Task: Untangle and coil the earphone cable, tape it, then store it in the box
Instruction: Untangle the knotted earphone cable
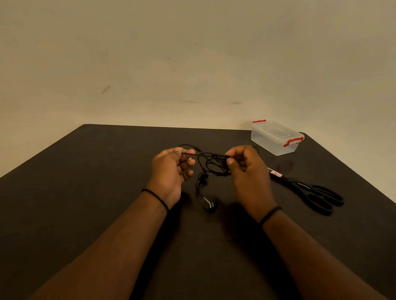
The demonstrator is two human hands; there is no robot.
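Black earphone cable is hanging knotted between the left hand and right hand, both pinching it above the table. Untangling is underway; next, loops need teasing apart, judging by the snarl.

Cable hangs btwn both hands mid-table, scissors to the right, box behind 'em at far corner.

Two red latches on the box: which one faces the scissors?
The near-right latch, on the box end toward the scissors. The other latch sits on the far end, by the wall.
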